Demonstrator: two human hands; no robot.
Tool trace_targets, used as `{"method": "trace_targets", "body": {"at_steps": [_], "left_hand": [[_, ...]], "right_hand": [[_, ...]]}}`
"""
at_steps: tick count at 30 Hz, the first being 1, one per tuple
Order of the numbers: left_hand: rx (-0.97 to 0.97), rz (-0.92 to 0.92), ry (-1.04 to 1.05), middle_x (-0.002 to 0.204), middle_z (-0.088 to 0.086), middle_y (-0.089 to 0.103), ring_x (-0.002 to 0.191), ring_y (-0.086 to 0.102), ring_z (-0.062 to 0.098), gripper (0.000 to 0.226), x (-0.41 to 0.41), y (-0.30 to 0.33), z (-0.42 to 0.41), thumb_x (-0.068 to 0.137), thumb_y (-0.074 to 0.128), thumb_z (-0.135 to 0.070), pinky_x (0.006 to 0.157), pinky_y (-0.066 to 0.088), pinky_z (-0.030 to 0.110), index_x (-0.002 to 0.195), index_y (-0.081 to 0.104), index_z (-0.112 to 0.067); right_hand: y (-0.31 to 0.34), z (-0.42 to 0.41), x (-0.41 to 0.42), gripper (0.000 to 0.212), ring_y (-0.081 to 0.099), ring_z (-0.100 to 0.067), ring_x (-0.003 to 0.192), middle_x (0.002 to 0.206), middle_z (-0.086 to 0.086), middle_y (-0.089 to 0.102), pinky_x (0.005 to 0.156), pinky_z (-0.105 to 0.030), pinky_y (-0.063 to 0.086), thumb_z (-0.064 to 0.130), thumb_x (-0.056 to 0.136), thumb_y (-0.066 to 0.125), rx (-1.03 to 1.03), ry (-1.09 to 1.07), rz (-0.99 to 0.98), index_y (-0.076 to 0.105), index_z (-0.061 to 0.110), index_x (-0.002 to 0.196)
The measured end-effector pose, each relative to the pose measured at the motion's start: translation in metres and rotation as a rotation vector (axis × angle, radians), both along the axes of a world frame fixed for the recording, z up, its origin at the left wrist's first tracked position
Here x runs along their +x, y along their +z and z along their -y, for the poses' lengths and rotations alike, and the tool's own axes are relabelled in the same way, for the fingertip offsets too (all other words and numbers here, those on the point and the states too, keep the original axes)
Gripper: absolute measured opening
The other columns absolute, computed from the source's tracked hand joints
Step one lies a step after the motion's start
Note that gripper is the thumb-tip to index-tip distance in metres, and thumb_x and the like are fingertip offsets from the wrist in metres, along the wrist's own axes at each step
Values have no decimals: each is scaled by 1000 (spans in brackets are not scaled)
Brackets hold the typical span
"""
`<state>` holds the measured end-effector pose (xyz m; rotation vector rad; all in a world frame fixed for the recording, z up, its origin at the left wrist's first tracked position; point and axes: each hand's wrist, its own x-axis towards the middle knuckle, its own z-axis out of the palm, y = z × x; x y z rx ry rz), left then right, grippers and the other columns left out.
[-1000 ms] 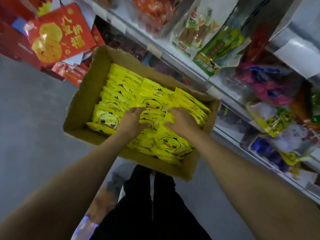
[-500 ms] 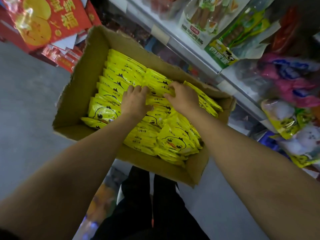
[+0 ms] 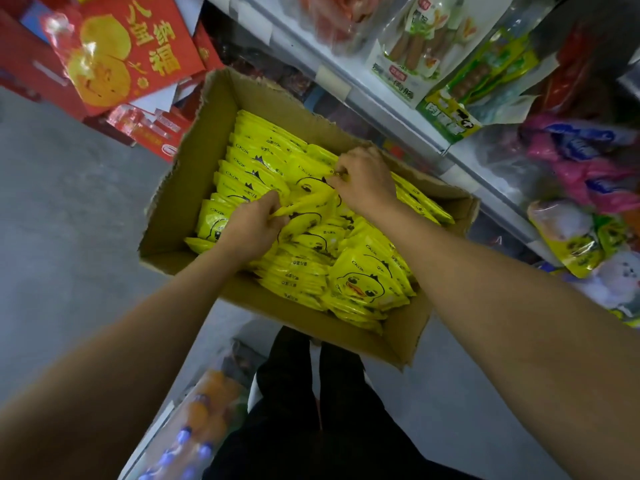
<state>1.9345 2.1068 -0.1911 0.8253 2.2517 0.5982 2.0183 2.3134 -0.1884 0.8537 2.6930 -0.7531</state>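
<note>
**Shop aisle, grey floor: packet pinched inside the carton, lift not yet made**

Grey floor (image 3: 62,244) is seen under an open cardboard box (image 3: 187,202), which sits just beside a shelf (image 3: 398,109); what the box rests on cannot be told. The box is packed with rows of duck-print packets (image 3: 367,282). One packet (image 3: 311,200) in the middle row is pinched at both ends. The left hand (image 3: 254,226) is curled onto its near edge and the right hand (image 3: 363,181) onto its far edge.

Step judged: extraction of the packet, which lies among its neighbours, inside the box.

Next move judged: a straight upward pull is called for, as the tight neighbouring packets may be dragged along.

Sausage packs (image 3: 412,46) overhang the shelf edge beyond the box and are judged to crowd any path toward it. A red gift box (image 3: 117,53) lies at far left, and bottles (image 3: 201,420) stand by the feet.
</note>
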Motion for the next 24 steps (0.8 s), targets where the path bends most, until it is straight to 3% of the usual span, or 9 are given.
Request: {"method": "trace_targets", "body": {"at_steps": [6, 9, 13, 15, 16, 18, 19, 22, 24], "left_hand": [[69, 250, 23, 68, 1, 47, 66, 44, 22, 17, 18, 73, 1, 93, 60, -29, 57, 35, 32, 84, 47, -22], [92, 413, 17, 75, -1, 45, 69, 43, 18, 25, 29, 122, -19, 89, 62, -43, 62, 33, 30, 91, 54, -19], [61, 648, -42, 104, -7, 50, 101, 43, 13, 50, 49, 195, -54, 81, 62, -60, 80, 33, 31, 115, 56, -24], [86, 760, -140, 104, -5, 59, 90, 55, 9, 54, 59, 223, -71, 75, 66, -62, 79, 42, 26, 109, 58, -21], [105, 822, -189, 110, -2, 63, 91, 61, 8, 56, 64, 235, -79, 74, 71, -59, 86, 47, 30, 112, 59, -19], [126, 878, -264, 125, 3, 64, 116, 58, 23, 72, 76, 254, -99, 61, 84, -53, 106, 35, 57, 122, 61, -22], [139, 886, -296, 126, 7, 64, 119, 57, 31, 80, 85, 266, -111, 54, 90, -49, 105, 35, 61, 124, 61, -22], [192, 881, -439, 115, 17, 68, 97, 69, 30, 86, 126, 310, -147, 45, 95, -36, 78, 58, 44, 119, 62, -8], [201, 790, -521, 114, 18, 68, 95, 69, 28, 87, 160, 336, -172, 44, 95, -38, 78, 59, 40, 118, 62, -5]], "right_hand": [[83, -19, 31, 21, 48, -15, 77, 87, -1, 54, 68, -31, 34, 28, 101, 51, -336, -264, -196, 53, 10, 110], [121, -38, 57, 15, 42, -13, 73, 80, 4, 47, 67, -30, 31, 27, 102, 48, -269, -341, -318, 51, 12, 102], [184, -68, 90, 16, 42, -8, 70, 72, 15, 43, 59, -18, 31, 24, 101, 52, -159, -431, -418, 59, 11, 107], [220, -84, 107, 20, 49, -14, 74, 74, 9, 52, 65, -24, 35, 27, 98, 58, -129, -464, -470, 64, 9, 105], [238, -92, 117, 19, 53, -16, 78, 78, 4, 57, 69, -27, 39, 30, 96, 61, -148, -497, -492, 65, 12, 100], [273, -106, 142, 19, 60, -15, 77, 82, 0, 64, 74, -30, 47, 37, 89, 70, -231, -568, -554, 64, 20, 83], [289, -111, 157, 20, 65, -14, 75, 81, 0, 68, 76, -31, 51, 38, 84, 76, -309, -594, -584, 64, 22, 79], [335, -123, 207, 28, 73, -19, 75, 86, -2, 76, 73, -42, 61, 29, 69, 88, -473, -579, -655, 69, 20, 88], [366, -134, 246, 30, 73, -17, 72, 85, -1, 77, 63, -34, 60, 21, 67, 89, -481, -538, -722, 69, 19, 90]]}}
